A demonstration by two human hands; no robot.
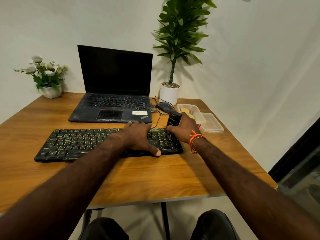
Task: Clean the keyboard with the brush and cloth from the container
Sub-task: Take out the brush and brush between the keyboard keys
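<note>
While its fingers curl round a black brush (173,120) held upright, the right hand (183,129) keeps the tool's lower end down on the keys at the right end of the keyboard (97,143), with the thumb wrapped across the front of the brush body; the bristles themselves are hidden behind the hand and cannot be made out. An orange thread band (195,138) circles the right wrist. With its fingers laid out straight and flat, the left hand (139,136) presses on the keyboard just left of the brush, fingertips reaching the far edge and the thumb stretched along the near edge, gripping nothing. Dusty and flecked with yellowish marks, the keyboard lies on a wooden table (155,177). Beyond the keyboard's right end sits the clear plastic container (191,110), open, with something yellow inside, and its lid (212,124) lies beside it. Behind the keyboard stands an open laptop (114,87) with a dark screen, and a mouse (163,106) rests between laptop and container. Farther back are a tall potted plant (170,91) and, off to the keyboard's far left, a small flower pot (51,90)
</note>
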